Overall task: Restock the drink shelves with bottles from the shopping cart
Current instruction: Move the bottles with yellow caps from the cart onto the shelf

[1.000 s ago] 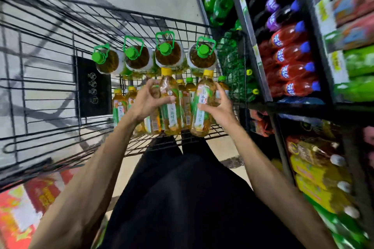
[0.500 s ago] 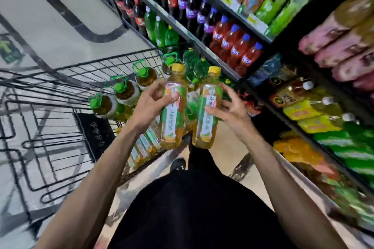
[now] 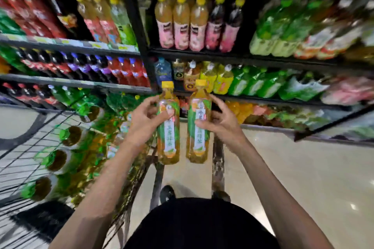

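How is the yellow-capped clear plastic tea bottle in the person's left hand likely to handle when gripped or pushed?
The yellow-capped clear plastic tea bottle looks full of amber liquid, so probably heavy for its size. Tall and narrow, it may tip if pushed near the cap. The left hand grips its glossy label, which could be slippery.

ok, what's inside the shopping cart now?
Four big green-capped jugs in a row inside the shopping cart, with blurred smaller bottles beside them. Whatever lies under them is covered.
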